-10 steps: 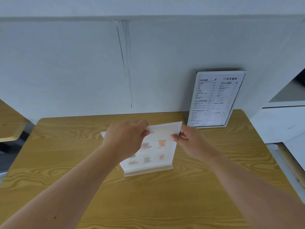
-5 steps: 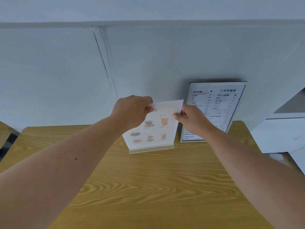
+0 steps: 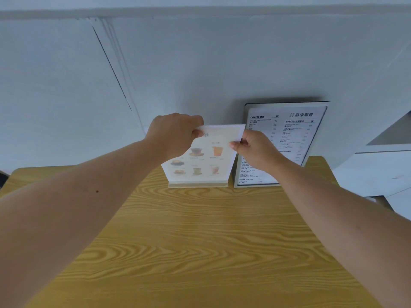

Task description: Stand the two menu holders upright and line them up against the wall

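Step 2 of 2: left hand (image 3: 175, 135) and right hand (image 3: 255, 150), each grip pinching the drinks menu holder (image 3: 204, 161) upright beside the text menu holder (image 3: 287, 134). Next, likely: seat it against the wall (image 3: 200, 63), then release.

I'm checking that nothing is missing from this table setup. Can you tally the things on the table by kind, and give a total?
Picture menu holders with a wooden base: 1, gripped at its top corners by the left hand and the right hand
Text menu holders with a dark frame: 1, standing against the wall
Total on the table: 2
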